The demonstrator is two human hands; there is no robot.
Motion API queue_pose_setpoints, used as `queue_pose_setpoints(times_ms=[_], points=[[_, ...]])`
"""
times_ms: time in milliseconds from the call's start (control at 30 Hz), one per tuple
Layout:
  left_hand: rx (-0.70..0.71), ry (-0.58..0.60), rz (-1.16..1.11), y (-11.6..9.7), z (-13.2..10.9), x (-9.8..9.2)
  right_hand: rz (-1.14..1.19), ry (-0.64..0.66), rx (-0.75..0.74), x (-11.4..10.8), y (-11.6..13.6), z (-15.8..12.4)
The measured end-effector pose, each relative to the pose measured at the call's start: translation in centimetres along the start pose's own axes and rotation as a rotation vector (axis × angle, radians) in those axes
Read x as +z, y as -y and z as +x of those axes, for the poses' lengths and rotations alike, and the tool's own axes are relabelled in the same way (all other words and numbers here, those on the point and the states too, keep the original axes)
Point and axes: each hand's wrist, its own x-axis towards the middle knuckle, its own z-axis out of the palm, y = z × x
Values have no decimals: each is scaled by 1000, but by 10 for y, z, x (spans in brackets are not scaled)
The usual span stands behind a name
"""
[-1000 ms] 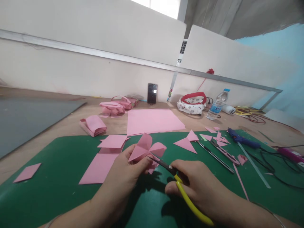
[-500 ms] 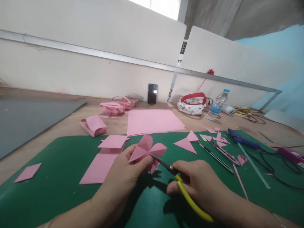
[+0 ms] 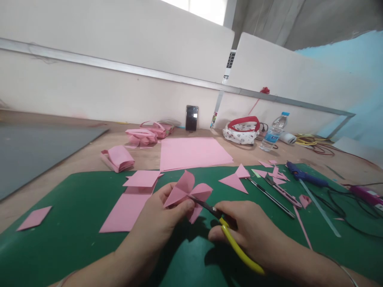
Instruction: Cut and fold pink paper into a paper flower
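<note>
Above the green mat (image 3: 74, 211), our right hand (image 3: 245, 220) curled round a yellow-handled tool (image 3: 241, 252), while our left hand (image 3: 161, 212), over the same mat, pinched a folded pink paper (image 3: 182, 187) between thumb and fingers; steady support and light tool pressure, we judged, best kept the creases from tearing.

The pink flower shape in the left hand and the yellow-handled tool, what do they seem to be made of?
The pink flower shape: matte paper, probably; its thin petals show curled edges and no shine.
The yellow-handled tool: its dark, narrow front end looks like metal; the smooth, evenly coloured handle could be plastic or rubber.
</note>
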Motion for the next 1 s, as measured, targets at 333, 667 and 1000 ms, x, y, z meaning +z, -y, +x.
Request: queue_pose_setpoints(times_ms=[333, 667, 1000], points=[[-28, 123, -41, 3, -2, 3, 56, 48, 7, 3, 0, 1], [-9, 125, -49, 2, -4, 2, 61, -15, -38, 15, -8, 0], [-30, 95, -15, 4, -2, -1, 19, 1, -23, 13, -6, 1]])
